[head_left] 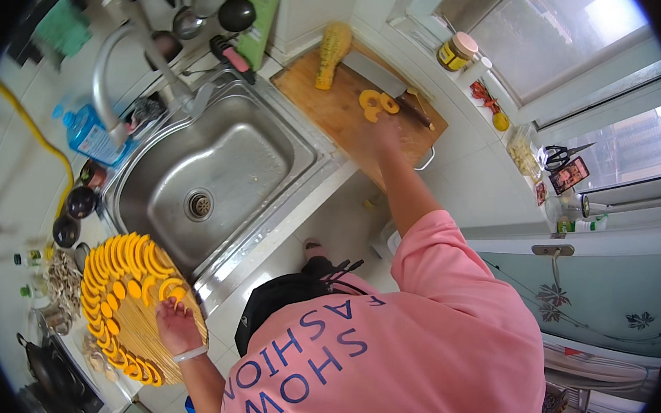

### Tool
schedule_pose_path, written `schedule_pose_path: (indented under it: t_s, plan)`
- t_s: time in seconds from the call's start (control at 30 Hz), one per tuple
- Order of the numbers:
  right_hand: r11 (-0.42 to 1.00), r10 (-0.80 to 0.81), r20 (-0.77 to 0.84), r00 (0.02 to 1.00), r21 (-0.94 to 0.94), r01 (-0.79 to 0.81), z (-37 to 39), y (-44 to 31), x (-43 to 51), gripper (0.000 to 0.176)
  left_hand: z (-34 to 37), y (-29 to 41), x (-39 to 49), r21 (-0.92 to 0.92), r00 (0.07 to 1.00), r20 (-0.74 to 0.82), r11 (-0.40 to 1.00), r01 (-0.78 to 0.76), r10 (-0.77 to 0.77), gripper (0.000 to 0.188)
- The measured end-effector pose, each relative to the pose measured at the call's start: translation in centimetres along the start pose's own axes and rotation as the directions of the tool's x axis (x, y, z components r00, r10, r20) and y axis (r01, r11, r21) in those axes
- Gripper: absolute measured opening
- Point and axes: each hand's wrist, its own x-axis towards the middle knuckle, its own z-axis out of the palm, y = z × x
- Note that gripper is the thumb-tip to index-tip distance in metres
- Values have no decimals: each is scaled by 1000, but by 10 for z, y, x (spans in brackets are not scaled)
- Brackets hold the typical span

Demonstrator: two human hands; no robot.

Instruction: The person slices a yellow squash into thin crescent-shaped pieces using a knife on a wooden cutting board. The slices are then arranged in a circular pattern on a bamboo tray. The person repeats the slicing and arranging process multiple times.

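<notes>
My left hand [179,326], with a pale bracelet at the wrist, is over a round wooden board [140,328] with its palm turned up. Its fingertips grip an orange squash slice [178,293]. Curved and oval squash slices [136,252] line the board's rim in rows. My right hand [383,130] is over a wooden cutting board [304,101], its fingertips by a few cut squash rings [369,99]; blur hides whether they grip one. A cleaver [377,75] lies behind the rings, with a long piece of rough-skinned squash [334,50] at its tip.
A steel sink [215,179] with a faucet [103,74] sits between the two boards. Dark round vegetables [81,202] and dried mushrooms [65,277] are at the left. A wok [54,368] stands at the lower left. Jars [457,51] and scissors [559,158] line the windowsill.
</notes>
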Motion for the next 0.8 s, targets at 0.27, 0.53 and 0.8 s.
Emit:
schedule_pose_path:
  t_s: [0.27, 0.53, 0.8]
  plan:
    - [987, 130, 29, 991, -96, -127, -20, 5, 18, 60, 93, -34, -3, 57, 990, 129, 997, 50, -57, 14]
    - [915, -383, -42, 923, 120, 385, -22, -49, -27, 57, 133, -43, -23, 339, 983, 148, 939, 50, -106, 31]
    - [125, -991, 17, 136, 527, 841, -54, -182, -207, 54, 125, -48, -28, 457, 968, 247, 886, -78, -42, 12]
